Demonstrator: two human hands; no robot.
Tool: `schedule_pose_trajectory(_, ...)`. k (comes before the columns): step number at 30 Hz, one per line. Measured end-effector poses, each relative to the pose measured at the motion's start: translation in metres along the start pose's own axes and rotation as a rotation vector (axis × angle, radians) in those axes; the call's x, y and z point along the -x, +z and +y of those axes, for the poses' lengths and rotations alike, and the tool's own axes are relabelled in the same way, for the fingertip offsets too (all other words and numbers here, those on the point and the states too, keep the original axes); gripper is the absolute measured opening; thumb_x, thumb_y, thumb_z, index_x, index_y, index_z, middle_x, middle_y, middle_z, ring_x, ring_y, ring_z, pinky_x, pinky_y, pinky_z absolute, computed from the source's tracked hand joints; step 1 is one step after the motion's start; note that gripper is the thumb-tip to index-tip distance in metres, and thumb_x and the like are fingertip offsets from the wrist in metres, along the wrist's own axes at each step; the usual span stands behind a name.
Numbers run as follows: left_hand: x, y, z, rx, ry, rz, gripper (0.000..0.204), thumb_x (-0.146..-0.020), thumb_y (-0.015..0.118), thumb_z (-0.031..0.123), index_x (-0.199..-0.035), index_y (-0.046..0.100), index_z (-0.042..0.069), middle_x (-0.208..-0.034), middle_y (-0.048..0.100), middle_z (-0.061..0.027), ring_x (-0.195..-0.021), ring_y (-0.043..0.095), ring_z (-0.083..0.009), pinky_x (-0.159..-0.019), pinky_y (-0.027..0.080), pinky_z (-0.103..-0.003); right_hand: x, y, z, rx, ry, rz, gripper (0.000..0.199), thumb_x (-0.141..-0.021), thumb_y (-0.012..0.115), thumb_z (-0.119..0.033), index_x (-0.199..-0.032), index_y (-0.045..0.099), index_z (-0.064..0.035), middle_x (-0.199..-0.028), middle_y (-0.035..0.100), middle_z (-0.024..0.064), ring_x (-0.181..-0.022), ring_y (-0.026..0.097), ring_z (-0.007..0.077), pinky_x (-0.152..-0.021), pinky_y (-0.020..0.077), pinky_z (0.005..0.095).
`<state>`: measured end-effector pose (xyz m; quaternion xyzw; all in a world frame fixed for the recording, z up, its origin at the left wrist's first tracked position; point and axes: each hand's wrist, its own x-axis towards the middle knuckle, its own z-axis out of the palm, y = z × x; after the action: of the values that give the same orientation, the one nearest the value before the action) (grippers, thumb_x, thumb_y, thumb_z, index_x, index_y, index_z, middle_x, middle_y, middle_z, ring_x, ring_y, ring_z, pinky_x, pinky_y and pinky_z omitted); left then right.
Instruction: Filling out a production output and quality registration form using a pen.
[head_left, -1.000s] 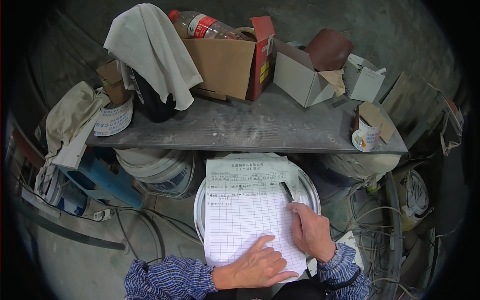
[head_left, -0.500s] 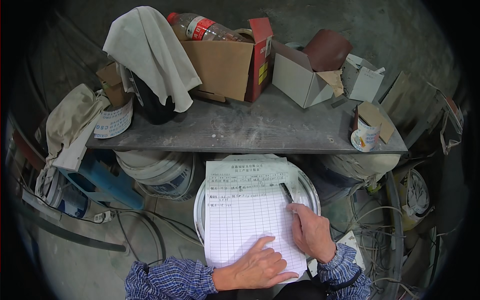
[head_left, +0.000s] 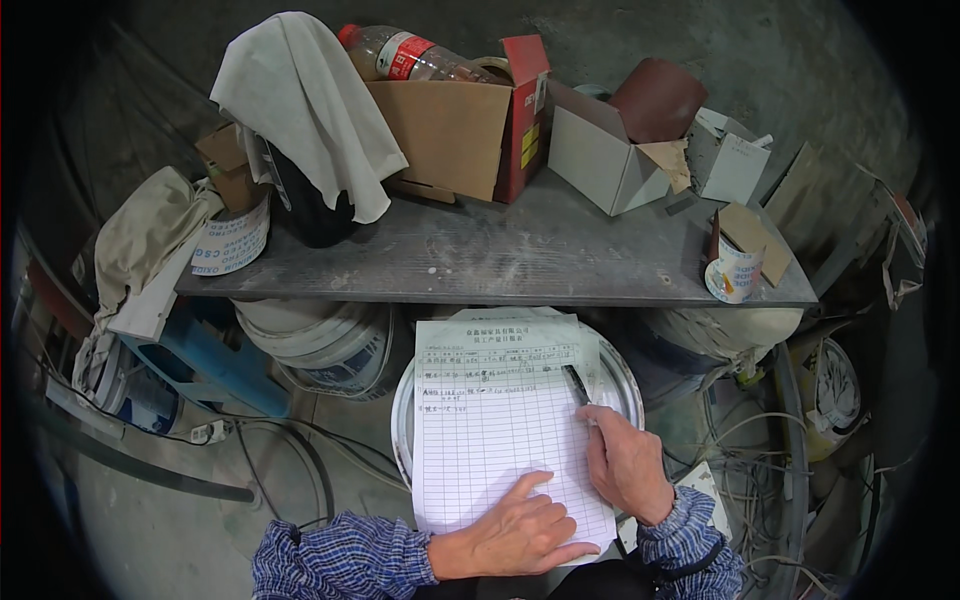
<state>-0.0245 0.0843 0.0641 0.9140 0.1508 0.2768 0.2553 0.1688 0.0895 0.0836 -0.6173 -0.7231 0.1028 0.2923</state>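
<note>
A ruled paper form (head_left: 500, 450) with handwriting in its upper rows lies on the round white lid of a bucket (head_left: 627, 390). My right hand (head_left: 628, 465) grips a dark pen (head_left: 577, 386), whose tip points at the upper right rows of the form. Across the lower part of the sheet rests my left hand (head_left: 515, 530), holding nothing. Its index finger and thumb stretch apart over the paper, while the other fingers are partly bent.
Beyond the form stands a dark, dusty bench (head_left: 480, 260). It carries a cloth-draped black container (head_left: 305, 195), a cardboard box (head_left: 440, 135) with a plastic bottle (head_left: 420, 55), a white box (head_left: 605, 165) and sandpaper rolls (head_left: 655, 98). Buckets (head_left: 330, 350) stand below; hoses and cables (head_left: 745, 480) lie on the floor.
The whole scene has shifted very slightly to the right in view. Both hands keep practically the same places on the form, and the pen is still in my right hand.
</note>
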Motion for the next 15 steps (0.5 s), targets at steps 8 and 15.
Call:
schedule_pose_trajectory(8, -0.0009, -0.0019, 0.0004, 0.013, -0.007, -0.017, 0.042, -0.090, 0.071, 0.037, -0.062, 0.062, 0.006, -0.059, 0.057, -0.0059, -0.057, 0.057, -0.0205, -0.096, 0.044, -0.047, -0.0005, -0.0008, -0.0006, 0.002, -0.004, -0.003, 0.031, -0.084, 0.058, -0.003, -0.115, 0.059, -0.0047, -0.089, 0.067, 0.0156, -0.067, 0.066, 0.0348, -0.058, 0.0530, 0.0429)
schedule_pose_trajectory(15, -0.0016, -0.0023, 0.0008, -0.003, 0.003, -0.006, 0.041, -0.089, 0.071, 0.036, -0.062, 0.062, 0.006, -0.059, 0.057, -0.0059, -0.057, 0.057, -0.0207, -0.096, 0.045, -0.047, -0.0001, -0.0003, 0.0002, 0.011, 0.001, -0.004, 0.032, -0.083, 0.058, -0.003, -0.115, 0.059, -0.0050, -0.089, 0.066, 0.0159, -0.067, 0.066, 0.0352, -0.059, 0.0530, 0.0430)
